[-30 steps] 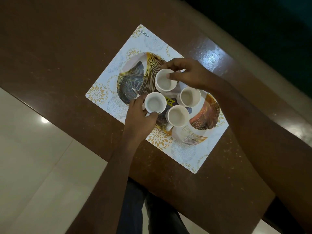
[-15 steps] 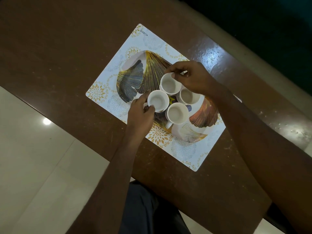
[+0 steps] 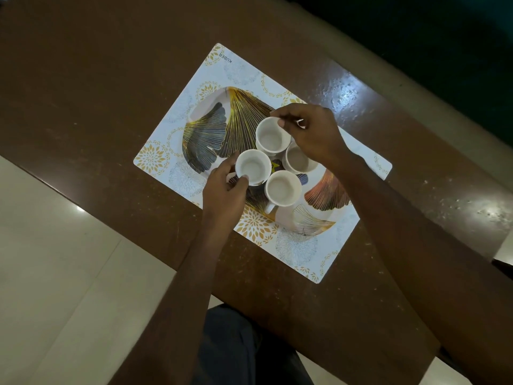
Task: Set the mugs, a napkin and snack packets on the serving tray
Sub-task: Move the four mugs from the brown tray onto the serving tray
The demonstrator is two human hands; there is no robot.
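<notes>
Left hand (image 3: 222, 195) pinches the left mug (image 3: 253, 167) by its rim; right hand (image 3: 311, 134) pinches the far mug (image 3: 272, 136). I judge them stiff, slick, chippable: grip rim or handle.

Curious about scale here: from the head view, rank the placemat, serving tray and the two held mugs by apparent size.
1. placemat
2. serving tray
3. left-hand mug and right-hand mug: they look alike, so no ranking between them.
</notes>
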